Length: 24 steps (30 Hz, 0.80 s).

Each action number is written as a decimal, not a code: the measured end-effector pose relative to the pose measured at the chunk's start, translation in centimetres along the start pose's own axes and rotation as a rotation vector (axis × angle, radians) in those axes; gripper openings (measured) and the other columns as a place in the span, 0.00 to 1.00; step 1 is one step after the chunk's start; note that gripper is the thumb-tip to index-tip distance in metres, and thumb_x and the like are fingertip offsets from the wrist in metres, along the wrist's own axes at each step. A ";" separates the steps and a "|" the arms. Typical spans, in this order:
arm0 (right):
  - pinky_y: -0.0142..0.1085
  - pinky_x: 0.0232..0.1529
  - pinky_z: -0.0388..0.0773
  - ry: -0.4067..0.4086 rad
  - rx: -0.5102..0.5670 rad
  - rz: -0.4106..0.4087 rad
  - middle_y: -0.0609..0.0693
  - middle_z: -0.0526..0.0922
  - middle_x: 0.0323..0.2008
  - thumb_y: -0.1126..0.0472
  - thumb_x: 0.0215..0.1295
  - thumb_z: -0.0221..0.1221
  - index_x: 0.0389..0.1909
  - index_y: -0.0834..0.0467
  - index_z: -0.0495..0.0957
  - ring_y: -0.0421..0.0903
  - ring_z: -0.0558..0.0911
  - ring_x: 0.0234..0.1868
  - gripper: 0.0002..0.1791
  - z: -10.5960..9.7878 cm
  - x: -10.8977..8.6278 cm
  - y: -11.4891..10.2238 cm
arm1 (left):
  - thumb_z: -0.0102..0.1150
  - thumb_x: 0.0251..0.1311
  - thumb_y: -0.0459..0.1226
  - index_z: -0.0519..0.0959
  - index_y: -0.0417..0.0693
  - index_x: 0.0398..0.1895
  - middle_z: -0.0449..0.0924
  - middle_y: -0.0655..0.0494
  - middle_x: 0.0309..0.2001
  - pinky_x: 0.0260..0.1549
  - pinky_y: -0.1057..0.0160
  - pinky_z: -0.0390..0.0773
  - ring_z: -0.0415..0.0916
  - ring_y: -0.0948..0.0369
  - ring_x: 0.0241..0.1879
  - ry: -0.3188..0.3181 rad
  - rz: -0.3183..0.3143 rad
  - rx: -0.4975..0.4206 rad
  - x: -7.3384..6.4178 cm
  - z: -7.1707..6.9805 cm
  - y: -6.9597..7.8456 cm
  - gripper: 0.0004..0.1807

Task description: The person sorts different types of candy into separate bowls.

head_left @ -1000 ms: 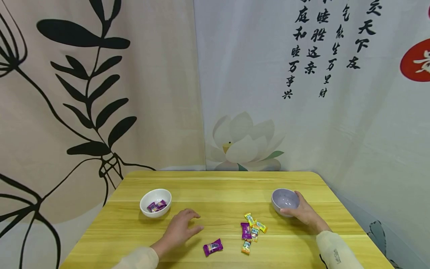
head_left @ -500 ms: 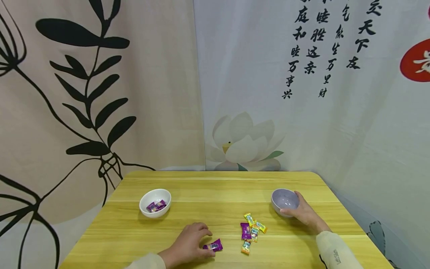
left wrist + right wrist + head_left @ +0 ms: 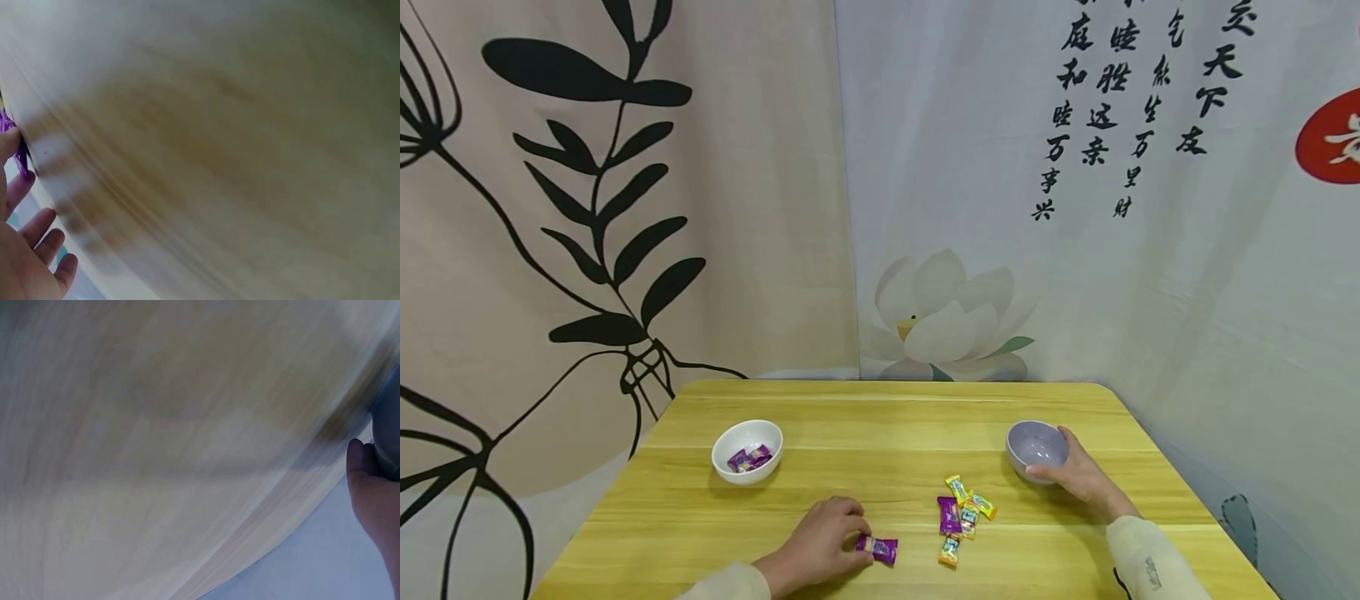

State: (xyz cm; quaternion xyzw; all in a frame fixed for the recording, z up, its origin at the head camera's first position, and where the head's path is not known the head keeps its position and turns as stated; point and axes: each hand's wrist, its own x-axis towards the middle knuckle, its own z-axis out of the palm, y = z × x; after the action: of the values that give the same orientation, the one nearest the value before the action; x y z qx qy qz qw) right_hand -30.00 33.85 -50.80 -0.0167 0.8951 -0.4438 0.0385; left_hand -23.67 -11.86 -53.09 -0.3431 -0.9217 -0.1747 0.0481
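My left hand (image 3: 822, 542) pinches a purple-wrapped candy (image 3: 881, 549) between thumb and forefinger, low over the front of the table. In the left wrist view a bit of the purple wrapper (image 3: 20, 159) shows at the left edge, by the thumb and forefinger; the other fingers are spread. On the right, my right hand (image 3: 1085, 475) grips the side of a lavender bowl (image 3: 1037, 446), thumb in front and fingers at the far side. Nothing lies in the visible part of that bowl. The right wrist view catches only part of the bowl (image 3: 389, 425) and the thumb.
A white bowl (image 3: 726, 442) with purple candies (image 3: 751, 459) inside stands at the left of the wooden table (image 3: 880, 417). Between the hands lie another purple candy (image 3: 949, 516) and several yellow and orange candies (image 3: 969, 518). Printed cloth hangs behind the table.
My left hand has moved right and toward the table's front edge, and its fingers have closed on the purple candy, which has turned slightly. The right hand stays at the lavender bowl.
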 end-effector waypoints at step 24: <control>0.60 0.66 0.60 0.007 0.036 -0.003 0.76 0.49 0.71 0.48 0.57 0.71 0.76 0.68 0.33 0.70 0.61 0.67 0.65 0.2 -0.1 0.1 | 0.72 0.54 0.49 0.85 0.50 0.38 0.80 0.49 0.49 0.54 0.43 0.71 0.75 0.48 0.52 0.213 -0.167 -0.051 0.7 -4.1 -3.1 0.15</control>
State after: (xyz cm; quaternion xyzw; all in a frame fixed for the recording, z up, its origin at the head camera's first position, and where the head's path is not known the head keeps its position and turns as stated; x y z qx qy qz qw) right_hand -29.92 33.78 -51.00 -0.0157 0.8872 -0.4598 0.0350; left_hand -26.37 -15.05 -50.00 -0.2460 -0.9318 -0.2370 0.1225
